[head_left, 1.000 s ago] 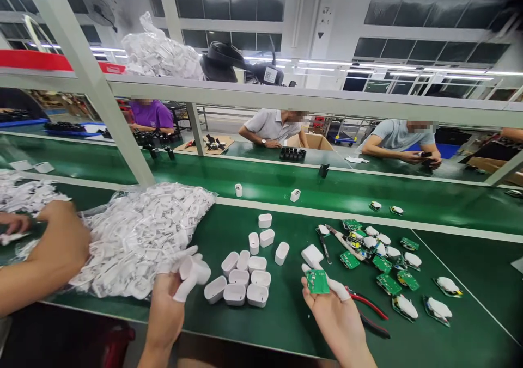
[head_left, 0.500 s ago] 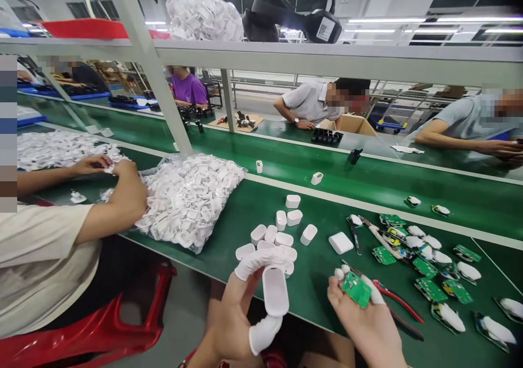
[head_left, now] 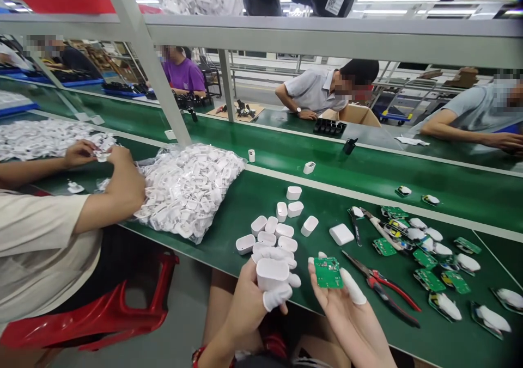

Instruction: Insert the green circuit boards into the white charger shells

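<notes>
My left hand (head_left: 257,297), with white finger cots on some fingers, is closed round a white plastic charger housing (head_left: 272,274). Close by on the right, my right hand (head_left: 339,297) holds a green circuit board (head_left: 328,273) at the fingertips; a white cot covers its thumb. The board and the housing are apart. Just beyond my left hand stand several white housings (head_left: 285,230) in a loose group on the green bench. A white block-shaped housing (head_left: 341,234) lies farther right. Red-and-black pliers (head_left: 379,282) rest on the bench beside my right hand.
Several circuit boards with white parts (head_left: 425,248) are spread over the right of the bench. Tweezers (head_left: 355,226) lie near them. A clear bag of small white parts (head_left: 192,191) sits at left, beside a co-worker's arm (head_left: 118,183). A green conveyor (head_left: 278,166) runs behind.
My right hand has moved left and up with the circuit board, nearer the left hand. The housing in my left hand has tilted and shifted slightly up. The camera view has tipped down.
</notes>
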A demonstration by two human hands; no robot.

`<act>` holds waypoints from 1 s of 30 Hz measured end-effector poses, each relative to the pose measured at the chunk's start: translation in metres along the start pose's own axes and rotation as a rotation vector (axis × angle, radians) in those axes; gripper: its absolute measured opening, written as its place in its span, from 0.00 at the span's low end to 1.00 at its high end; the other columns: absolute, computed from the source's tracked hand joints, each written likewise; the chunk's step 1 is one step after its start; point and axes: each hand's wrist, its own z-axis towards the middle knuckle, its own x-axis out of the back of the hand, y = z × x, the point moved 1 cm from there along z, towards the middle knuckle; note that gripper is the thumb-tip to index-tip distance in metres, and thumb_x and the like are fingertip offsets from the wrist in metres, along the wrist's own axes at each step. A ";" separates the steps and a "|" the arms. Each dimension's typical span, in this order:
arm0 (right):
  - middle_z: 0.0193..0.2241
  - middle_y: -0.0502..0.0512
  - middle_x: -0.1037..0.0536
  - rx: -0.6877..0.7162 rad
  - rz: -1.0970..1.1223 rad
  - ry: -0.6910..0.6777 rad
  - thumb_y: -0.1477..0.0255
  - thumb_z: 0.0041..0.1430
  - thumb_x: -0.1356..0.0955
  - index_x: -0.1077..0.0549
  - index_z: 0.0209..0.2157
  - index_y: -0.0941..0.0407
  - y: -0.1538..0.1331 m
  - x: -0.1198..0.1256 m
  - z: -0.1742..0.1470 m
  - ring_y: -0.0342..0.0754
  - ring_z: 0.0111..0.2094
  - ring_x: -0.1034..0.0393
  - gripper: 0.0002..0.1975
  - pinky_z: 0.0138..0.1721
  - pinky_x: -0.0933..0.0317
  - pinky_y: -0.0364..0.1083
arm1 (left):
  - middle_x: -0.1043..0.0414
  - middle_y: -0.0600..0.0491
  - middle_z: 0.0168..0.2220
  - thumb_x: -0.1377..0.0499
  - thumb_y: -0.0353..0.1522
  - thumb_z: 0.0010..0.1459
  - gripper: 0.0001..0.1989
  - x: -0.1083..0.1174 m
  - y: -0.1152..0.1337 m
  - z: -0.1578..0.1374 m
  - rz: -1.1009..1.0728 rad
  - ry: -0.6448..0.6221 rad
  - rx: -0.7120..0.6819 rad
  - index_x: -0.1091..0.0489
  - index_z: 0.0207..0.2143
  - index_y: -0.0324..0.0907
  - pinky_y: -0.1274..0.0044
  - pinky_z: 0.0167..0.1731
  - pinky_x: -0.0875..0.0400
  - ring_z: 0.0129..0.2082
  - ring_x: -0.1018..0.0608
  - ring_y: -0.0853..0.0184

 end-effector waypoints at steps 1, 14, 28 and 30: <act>0.43 0.58 0.20 0.014 -0.031 -0.041 0.74 0.34 0.18 0.20 0.39 0.58 0.002 0.004 0.001 0.56 0.47 0.26 0.24 0.49 0.29 0.47 | 0.23 0.53 0.31 0.31 0.42 0.47 0.24 -0.001 -0.001 0.000 0.035 0.085 -0.005 0.32 0.44 0.42 0.83 0.21 0.31 0.18 0.28 0.75; 0.41 0.50 0.20 0.322 -0.456 -0.284 0.70 0.45 0.21 0.22 0.40 0.46 0.022 -0.011 -0.012 0.47 0.44 0.26 0.19 0.49 0.32 0.46 | 0.32 0.44 0.57 0.35 0.45 0.51 0.34 -0.021 -0.020 -0.008 0.031 0.135 0.047 0.36 0.59 0.45 0.65 0.62 0.39 0.60 0.33 0.54; 0.43 0.54 0.21 0.687 -0.671 -0.325 0.68 0.42 0.20 0.23 0.35 0.48 0.004 -0.022 -0.036 0.53 0.43 0.25 0.17 0.49 0.32 0.53 | 0.32 0.48 0.56 0.30 0.30 0.46 0.29 -0.004 -0.012 -0.021 0.096 -0.050 -0.037 0.31 0.52 0.50 0.67 0.56 0.32 0.57 0.30 0.53; 0.43 0.56 0.21 0.744 -0.715 -0.386 0.68 0.42 0.20 0.22 0.38 0.48 0.005 -0.029 -0.042 0.55 0.43 0.25 0.19 0.48 0.31 0.55 | 0.31 0.49 0.55 0.31 0.29 0.47 0.29 -0.003 -0.011 -0.022 0.103 -0.072 -0.019 0.31 0.52 0.50 0.68 0.56 0.32 0.57 0.30 0.54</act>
